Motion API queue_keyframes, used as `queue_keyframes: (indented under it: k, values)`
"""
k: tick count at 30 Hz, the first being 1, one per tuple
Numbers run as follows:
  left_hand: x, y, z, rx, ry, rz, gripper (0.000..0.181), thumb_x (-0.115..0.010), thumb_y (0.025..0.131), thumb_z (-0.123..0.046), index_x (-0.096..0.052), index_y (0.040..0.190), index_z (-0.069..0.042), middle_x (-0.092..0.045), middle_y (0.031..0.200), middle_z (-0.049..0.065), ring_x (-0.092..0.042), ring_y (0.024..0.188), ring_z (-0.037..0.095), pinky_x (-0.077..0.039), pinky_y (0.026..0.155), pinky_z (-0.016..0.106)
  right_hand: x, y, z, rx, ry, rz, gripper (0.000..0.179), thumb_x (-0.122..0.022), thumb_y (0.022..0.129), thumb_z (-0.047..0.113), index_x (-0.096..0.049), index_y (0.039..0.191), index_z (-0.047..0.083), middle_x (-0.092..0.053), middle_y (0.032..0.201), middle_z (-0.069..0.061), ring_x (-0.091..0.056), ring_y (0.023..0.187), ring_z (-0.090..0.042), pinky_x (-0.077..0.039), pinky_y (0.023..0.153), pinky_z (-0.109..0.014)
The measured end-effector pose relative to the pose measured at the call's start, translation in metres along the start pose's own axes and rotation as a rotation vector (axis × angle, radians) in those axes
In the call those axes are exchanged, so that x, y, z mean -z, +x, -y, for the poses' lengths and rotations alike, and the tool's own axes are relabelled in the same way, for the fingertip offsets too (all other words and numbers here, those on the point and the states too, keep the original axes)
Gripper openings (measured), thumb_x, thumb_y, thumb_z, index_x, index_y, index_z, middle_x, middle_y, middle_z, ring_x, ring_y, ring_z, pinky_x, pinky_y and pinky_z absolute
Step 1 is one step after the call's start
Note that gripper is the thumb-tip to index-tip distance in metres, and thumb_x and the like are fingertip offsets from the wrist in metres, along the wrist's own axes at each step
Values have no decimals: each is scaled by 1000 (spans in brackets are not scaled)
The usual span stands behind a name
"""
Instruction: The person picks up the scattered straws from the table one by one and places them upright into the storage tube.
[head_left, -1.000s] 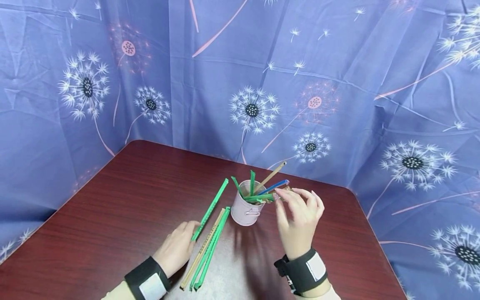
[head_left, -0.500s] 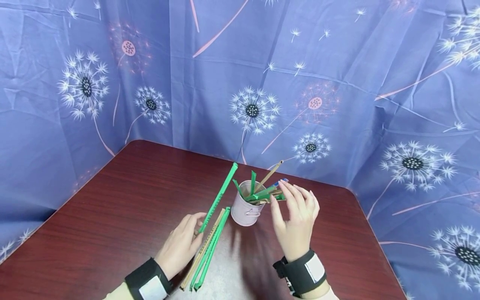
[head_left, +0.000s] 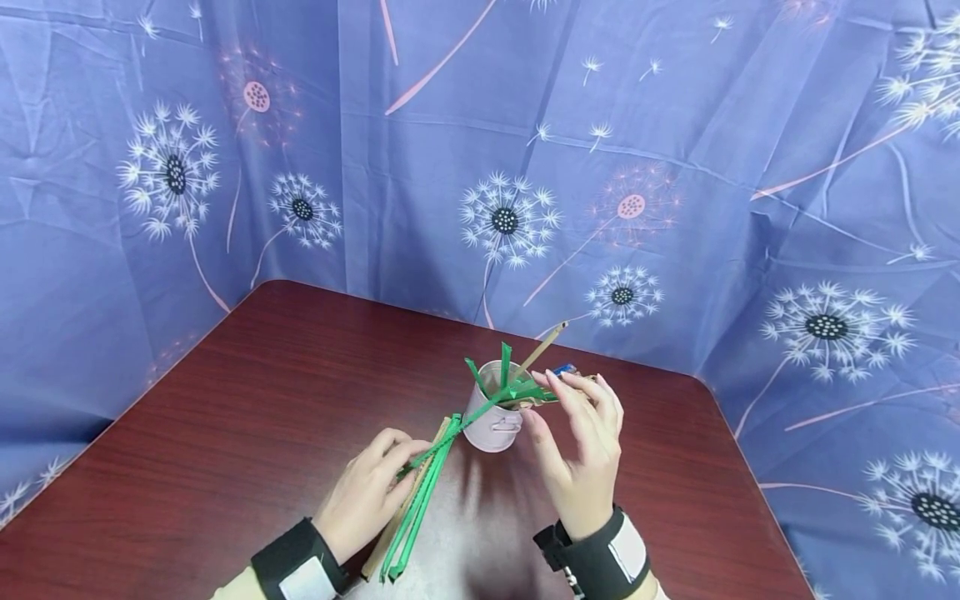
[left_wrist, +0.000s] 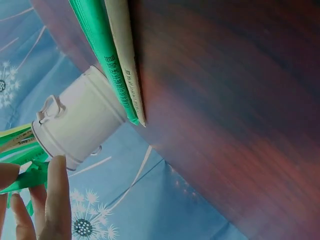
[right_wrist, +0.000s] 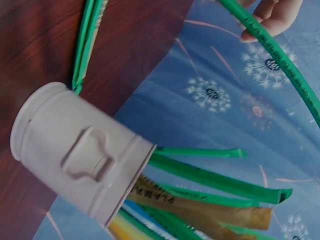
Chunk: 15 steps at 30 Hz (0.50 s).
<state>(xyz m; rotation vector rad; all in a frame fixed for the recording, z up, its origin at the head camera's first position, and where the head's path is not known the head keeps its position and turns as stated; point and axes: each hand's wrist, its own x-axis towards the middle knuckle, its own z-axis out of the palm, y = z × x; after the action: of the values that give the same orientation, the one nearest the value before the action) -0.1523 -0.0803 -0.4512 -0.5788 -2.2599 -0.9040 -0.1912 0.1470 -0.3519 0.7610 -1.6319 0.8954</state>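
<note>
My left hand point(head_left: 367, 487) pinches a green wrapped straw point(head_left: 468, 419) near its lower end. That straw slants up toward the mouth of a pale pink small bucket point(head_left: 489, 429) with small side handles. The right wrist view shows it as a long green straw point(right_wrist: 280, 57) with dark print. Several green, tan and blue wrapped straws point(right_wrist: 210, 182) stick out of the bucket. My right hand point(head_left: 581, 454) is beside the bucket's rim, with thumb and index finger apart around the straw tops. Whether its fingertips touch a straw cannot be made out.
Green and tan wrapped straws point(head_left: 423, 508) lie side by side on the dark red-brown table point(head_left: 315, 375), between my left hand and the bucket. A blue curtain point(head_left: 420, 208) with dandelion prints hangs behind and at both sides.
My left hand has lifted the green straw and swung its far end right, toward the bucket. My right hand has shifted slightly left, its thumb and index finger spreading apart.
</note>
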Motion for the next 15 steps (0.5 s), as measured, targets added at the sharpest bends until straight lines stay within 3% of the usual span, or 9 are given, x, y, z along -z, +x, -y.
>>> queue_keyframes:
  k: [7,15]
  values:
    - [-1,0,1,-19,3,5,37,-80,74,1,-76,107,-15,-60,98,-5,-47,71,-1,-42,55,19,1,1,8,30,100,-26,26,-72,89,20,-76,89,-6,-75,83,-16,-65,97,-34,-34,108,-51]
    - [-2,0,2,-36,-23,-2,36,-79,75,2,-77,106,-17,-60,99,-5,-53,72,4,-44,56,20,2,-1,16,37,257,-3,17,-76,84,13,-75,87,-4,-75,82,-11,-65,95,-28,-35,107,-47]
